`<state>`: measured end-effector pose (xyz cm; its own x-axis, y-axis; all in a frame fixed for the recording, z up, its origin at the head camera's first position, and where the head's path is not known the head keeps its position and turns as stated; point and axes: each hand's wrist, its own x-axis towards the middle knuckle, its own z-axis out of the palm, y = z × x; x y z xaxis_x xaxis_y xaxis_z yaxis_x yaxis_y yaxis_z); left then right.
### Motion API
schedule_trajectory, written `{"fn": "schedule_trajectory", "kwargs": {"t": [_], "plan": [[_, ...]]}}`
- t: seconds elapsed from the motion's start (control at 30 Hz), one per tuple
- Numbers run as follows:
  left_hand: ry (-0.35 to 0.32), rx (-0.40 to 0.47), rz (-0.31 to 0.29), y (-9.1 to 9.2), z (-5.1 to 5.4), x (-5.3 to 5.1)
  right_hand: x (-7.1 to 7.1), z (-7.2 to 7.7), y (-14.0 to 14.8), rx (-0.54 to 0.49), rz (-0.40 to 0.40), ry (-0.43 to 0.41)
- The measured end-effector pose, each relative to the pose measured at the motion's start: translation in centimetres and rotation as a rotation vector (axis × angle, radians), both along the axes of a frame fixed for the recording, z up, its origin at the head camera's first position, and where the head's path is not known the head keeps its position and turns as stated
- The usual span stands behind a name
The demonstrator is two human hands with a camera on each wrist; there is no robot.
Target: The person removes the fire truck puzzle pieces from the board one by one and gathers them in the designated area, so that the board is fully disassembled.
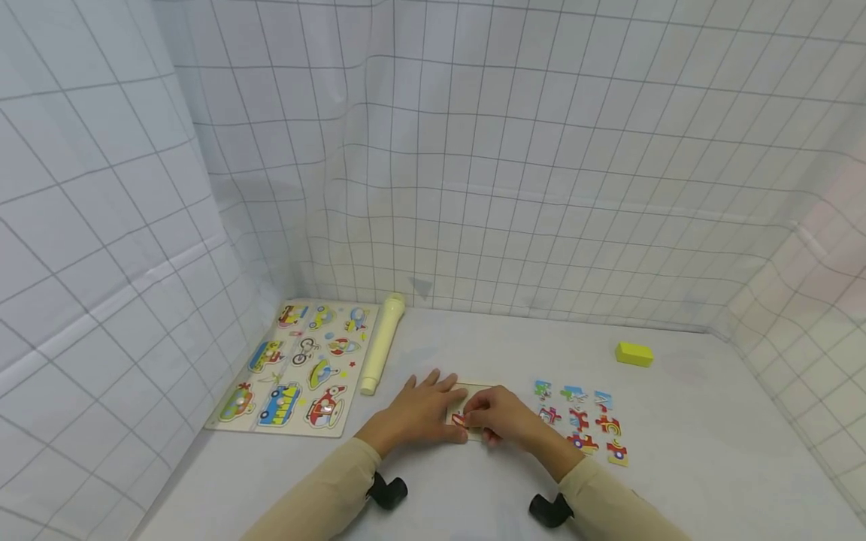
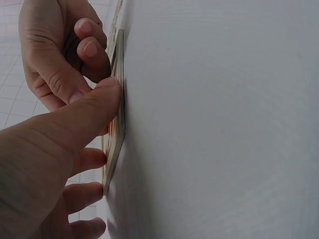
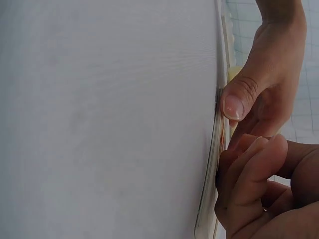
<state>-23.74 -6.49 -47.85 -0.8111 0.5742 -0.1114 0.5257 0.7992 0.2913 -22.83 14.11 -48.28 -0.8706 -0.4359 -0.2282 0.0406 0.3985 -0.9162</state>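
A small flat wooden puzzle board (image 2: 120, 124) lies on the table between both hands. My left hand (image 1: 425, 412) rests at its left side, fingers spread and fairly straight. The left thumb (image 2: 105, 97) presses the near edge, while other fingers touch the far side. With curled fingers, my right hand (image 1: 504, 415) pinches a small red-patterned puzzle piece (image 1: 458, 421) over the board; the fingers hide much of it. Colourful jigsaw pieces (image 1: 578, 418) lie in loose rows just right of the right hand.
A larger peg puzzle board (image 1: 298, 376) with vehicle pictures lies at the left. Beside it is a pale yellow tube (image 1: 383, 346). A yellow block (image 1: 634, 354) sits at the back right. White gridded curtains (image 1: 487, 165) enclose the table (image 1: 704, 421) at the back and sides.
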Motion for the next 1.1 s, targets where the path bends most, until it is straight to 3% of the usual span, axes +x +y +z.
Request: {"fn": "schedule_trajectory", "kwargs": {"t": [0.3, 0.7, 0.87, 1.1], "plan": [[-0.005, 0.002, 0.002, 0.1, 0.0, 0.0, 0.1, 0.1, -0.6, 0.014, -0.022, 0.030], [0.000, -0.011, 0.009, 0.1, -0.1, 0.0, -0.2, -0.4, -0.5, -0.100, -0.106, -0.055], [0.011, -0.016, 0.008, 0.1, -0.1, 0.0, -0.1, -0.5, 0.4, -0.122, -0.147, -0.088], [0.013, -0.024, 0.010, 0.2, -0.1, 0.1, 0.5, 0.7, 3.1, -0.124, -0.170, -0.082]]}}
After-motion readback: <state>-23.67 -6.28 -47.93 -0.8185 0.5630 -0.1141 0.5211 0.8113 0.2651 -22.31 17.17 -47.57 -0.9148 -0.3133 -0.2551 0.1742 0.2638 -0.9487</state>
